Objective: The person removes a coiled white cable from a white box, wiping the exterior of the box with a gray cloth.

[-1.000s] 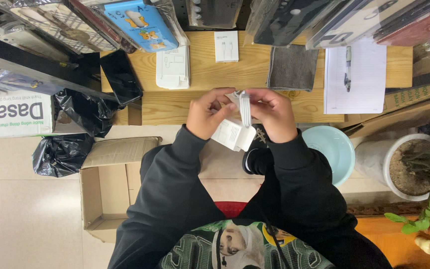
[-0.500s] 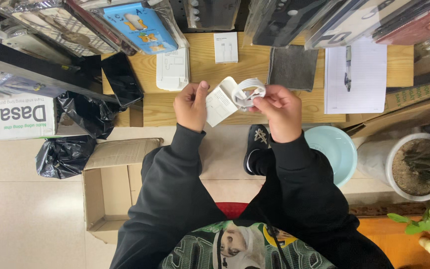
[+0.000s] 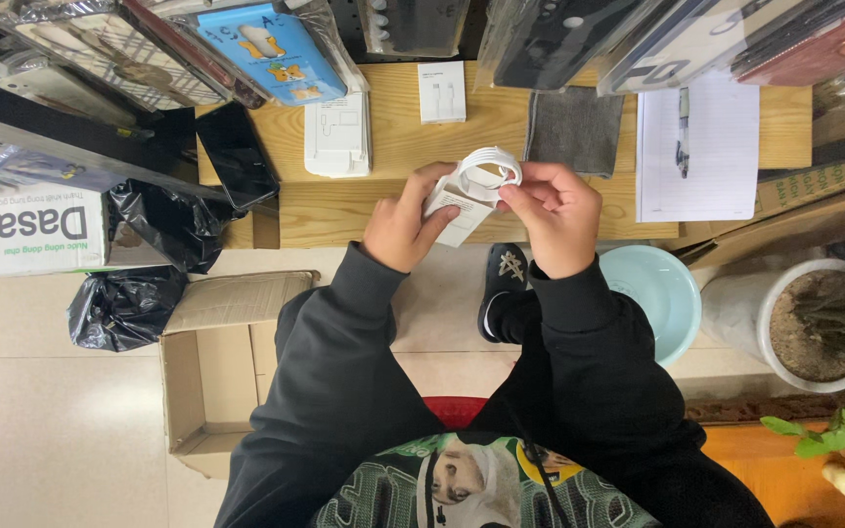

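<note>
Pinching a coiled white cable from its 4 o'clock side, the right hand holds it above the wooden surface. At the coil's 8 o'clock, touching it, the left hand grips a small white cardboard box, whose long axis runs 1 to 7 o'clock.

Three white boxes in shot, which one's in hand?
The white box at the wooden table's front edge, pinched by the left hand, with a coiled white cable on it; the other two lie untouched further back.
</note>
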